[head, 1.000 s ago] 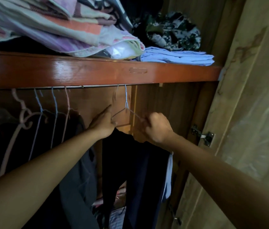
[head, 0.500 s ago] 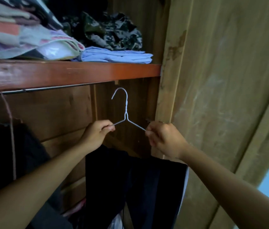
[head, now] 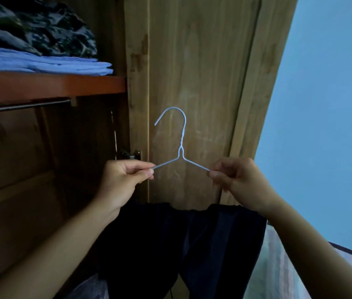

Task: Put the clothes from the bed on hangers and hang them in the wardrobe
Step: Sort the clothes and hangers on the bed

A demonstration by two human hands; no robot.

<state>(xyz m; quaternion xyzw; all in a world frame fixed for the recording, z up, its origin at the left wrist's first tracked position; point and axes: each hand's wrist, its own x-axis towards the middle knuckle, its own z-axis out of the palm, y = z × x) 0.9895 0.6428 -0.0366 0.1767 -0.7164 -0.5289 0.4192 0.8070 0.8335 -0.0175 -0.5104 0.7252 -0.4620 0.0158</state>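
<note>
We find no text, label, brand, number or sign that we can read anywhere in this view.

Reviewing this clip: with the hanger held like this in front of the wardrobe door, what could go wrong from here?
1. The thin light-blue wire hanger is only pinched at its two arms by the left hand and right hand; it could slip or bend.
2. The dark garment hangs below it, its hold on the bar hidden; it might slide off.
3. The hook is off the metal rail, in front of the wooden door, and could snag there.
</note>
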